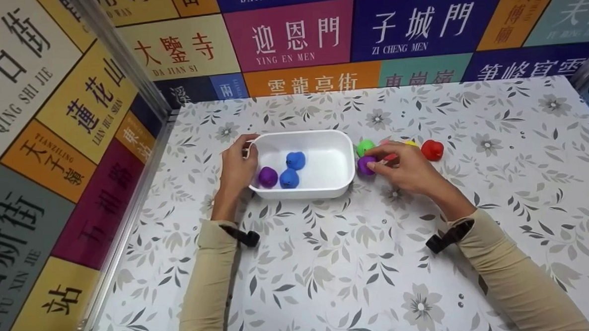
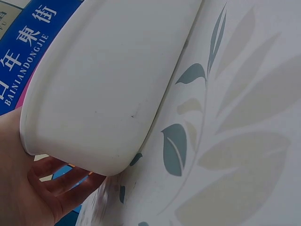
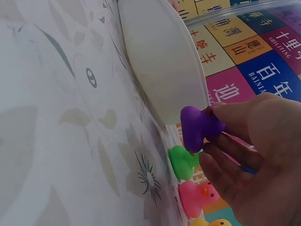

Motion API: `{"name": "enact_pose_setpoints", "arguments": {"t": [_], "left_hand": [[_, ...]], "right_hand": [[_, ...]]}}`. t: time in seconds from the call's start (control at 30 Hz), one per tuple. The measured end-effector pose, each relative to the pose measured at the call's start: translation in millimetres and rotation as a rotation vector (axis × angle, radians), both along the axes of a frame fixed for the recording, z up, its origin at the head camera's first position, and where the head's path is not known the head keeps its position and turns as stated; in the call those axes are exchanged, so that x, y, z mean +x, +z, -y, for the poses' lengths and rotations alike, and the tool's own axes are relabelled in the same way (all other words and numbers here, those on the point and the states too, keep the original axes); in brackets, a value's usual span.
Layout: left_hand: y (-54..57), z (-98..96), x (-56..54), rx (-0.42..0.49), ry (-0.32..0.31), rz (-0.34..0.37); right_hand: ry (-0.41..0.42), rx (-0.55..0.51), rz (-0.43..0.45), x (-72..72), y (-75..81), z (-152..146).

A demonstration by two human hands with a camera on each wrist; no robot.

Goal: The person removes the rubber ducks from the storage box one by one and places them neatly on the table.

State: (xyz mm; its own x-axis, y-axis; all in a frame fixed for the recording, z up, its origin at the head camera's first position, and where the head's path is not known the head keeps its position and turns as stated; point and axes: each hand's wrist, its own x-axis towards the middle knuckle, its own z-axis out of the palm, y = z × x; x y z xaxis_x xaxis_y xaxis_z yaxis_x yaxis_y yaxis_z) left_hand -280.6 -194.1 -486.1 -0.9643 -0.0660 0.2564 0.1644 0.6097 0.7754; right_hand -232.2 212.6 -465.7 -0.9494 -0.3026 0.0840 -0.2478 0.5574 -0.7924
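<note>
A white plastic tub [image 1: 305,191] stands on the table with two blue rubber ducks [image 1: 289,178] and a purple one [image 1: 268,177] at its left end. My left hand [image 1: 238,163] holds the tub's left end, the thumb near the rim; its fingers [image 2: 70,186] curve against the outer end wall in the left wrist view. Just past the tub's right end, my right hand [image 1: 408,169] pinches another purple rubber duck [image 3: 200,127] between thumb and fingertips. Beyond it, the right wrist view shows a green duck [image 3: 182,162], a pink duck [image 3: 195,197] and part of a yellow duck [image 3: 211,222].
A red duck [image 1: 432,150] sits to the right of my right hand, which partly covers the pink and yellow ducks in the head view. Flower-patterned covering lies over the table [image 1: 339,273]. Panels with lettering [image 1: 296,33] stand along the back and left.
</note>
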Motion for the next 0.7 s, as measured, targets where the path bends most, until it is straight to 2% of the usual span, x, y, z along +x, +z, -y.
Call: {"name": "enact_pose_setpoints", "arguments": {"t": [0.23, 0.7], "left_hand": [[-0.5, 0.5, 0.0, 0.004, -0.003, -0.002], [-0.2, 0.6, 1.2, 0.010, -0.003, -0.009]], "right_hand": [[0.032, 0.056, 0.078, -0.2, -1.3, -1.7], [0.027, 0.107, 0.073, -2.2, -4.1, -3.1]]}}
